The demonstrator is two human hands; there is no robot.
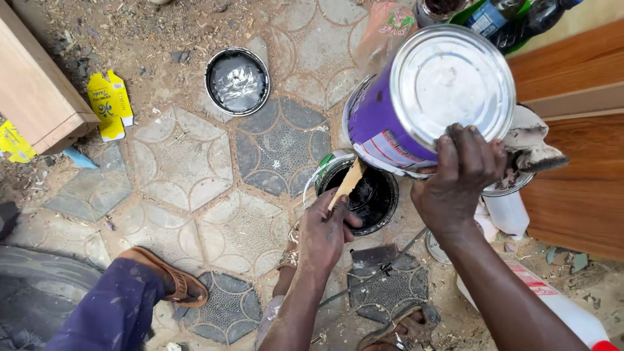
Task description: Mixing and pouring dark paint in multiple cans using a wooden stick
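Note:
My right hand [460,179] grips the bottom rim of a purple tin can [416,104], tilted mouth-down over an open tin [359,190] that holds a dark liquid. My left hand [323,229] holds a flat wooden stick [347,182] whose tip reaches up to the purple can's mouth, just above the dark tin. The purple can's shiny metal base faces the camera. A dirty rag [533,146] lies under my right hand's fingers, beside the can.
A round black lid [237,81] lies on the patterned paving [195,169]. Yellow cartons [109,104] sit by a wooden board [32,91] at left. Brown wooden panels [572,182] stand at right, bottles [513,16] at top. My sandalled feet [175,279] rest below.

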